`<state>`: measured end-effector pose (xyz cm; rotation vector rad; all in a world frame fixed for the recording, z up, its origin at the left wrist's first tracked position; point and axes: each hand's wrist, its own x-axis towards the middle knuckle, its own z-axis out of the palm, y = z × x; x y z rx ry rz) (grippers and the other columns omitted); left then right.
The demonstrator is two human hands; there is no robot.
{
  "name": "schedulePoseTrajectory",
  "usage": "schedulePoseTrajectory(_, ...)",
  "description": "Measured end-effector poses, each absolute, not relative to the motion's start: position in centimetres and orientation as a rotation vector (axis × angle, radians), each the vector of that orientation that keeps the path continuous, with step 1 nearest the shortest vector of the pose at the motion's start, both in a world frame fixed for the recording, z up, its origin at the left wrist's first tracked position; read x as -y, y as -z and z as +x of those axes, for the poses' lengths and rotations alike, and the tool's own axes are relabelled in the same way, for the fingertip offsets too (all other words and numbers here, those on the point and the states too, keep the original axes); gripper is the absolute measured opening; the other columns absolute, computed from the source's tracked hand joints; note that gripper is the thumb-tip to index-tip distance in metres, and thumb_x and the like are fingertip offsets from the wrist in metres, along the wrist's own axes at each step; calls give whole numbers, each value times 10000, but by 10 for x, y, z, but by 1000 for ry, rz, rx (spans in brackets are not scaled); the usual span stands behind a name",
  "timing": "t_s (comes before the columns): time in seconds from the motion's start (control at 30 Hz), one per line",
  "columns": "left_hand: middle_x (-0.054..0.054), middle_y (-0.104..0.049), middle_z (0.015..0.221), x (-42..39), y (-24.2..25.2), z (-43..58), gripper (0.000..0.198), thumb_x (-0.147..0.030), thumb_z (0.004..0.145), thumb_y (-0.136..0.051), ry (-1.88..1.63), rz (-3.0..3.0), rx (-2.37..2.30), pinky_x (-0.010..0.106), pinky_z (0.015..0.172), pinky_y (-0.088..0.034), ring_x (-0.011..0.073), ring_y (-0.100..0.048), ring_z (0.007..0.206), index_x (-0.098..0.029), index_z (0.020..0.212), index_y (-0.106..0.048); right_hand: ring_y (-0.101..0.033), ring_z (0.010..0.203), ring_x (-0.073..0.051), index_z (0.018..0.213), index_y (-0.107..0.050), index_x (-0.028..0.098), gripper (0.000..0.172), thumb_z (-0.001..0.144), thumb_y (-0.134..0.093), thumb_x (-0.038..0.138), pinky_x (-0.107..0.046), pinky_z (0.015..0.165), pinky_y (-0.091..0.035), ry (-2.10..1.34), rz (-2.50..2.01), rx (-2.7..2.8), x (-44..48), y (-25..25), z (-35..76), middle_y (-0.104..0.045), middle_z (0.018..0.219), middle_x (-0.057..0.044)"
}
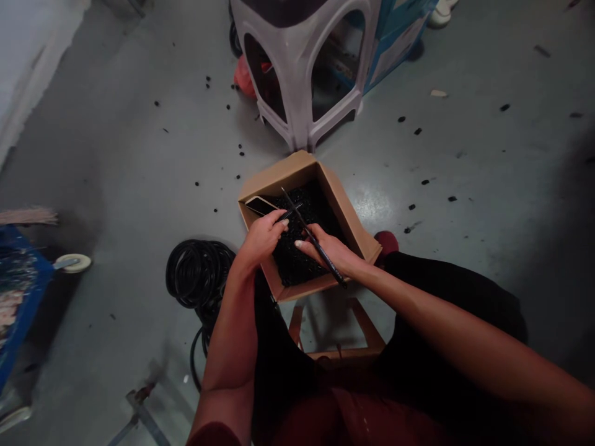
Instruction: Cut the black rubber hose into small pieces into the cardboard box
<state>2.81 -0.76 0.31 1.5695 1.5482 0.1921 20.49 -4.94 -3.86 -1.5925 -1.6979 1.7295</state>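
An open cardboard box sits in front of me, filled with small black pieces. My right hand rests over the box and is closed round a thin black rod that slants across it. My left hand reaches into the box's left side with its fingers curled onto the black pieces; what they pinch is too small to name. A dark flat phone-like object lies on the box's left rim, just beyond the left fingers.
A pile of black rubber rings lies on the grey floor to the left. A white plastic stool stands beyond the box. Small black bits are scattered over the floor. A blue cart with a caster is far left. A wooden stool is beneath the box.
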Motion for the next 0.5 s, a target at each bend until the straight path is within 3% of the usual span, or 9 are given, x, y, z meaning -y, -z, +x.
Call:
schedulePoseTrajectory(0.17,43,-640,855,10,0,29,395,-302,882,-432,-258,1445,-1513,254,663,-448,121,-532,673,-132,1196,-602,-587,1006,-261,1183,-482,184,418,889,-515,479,-342,807,-424,-1519,-1631,1832,48,40,206,-616,1099,-116)
schedulePoseTrajectory(0.5,37,-632,846,10,1,29,395,-283,880,-440,-264,1435,-1540,239,645,-439,106,-524,655,-123,1203,-600,-591,812,-216,1026,-489,201,221,913,-458,388,-284,677,-376,-1535,-1636,1869,45,31,210,-633,916,-71)
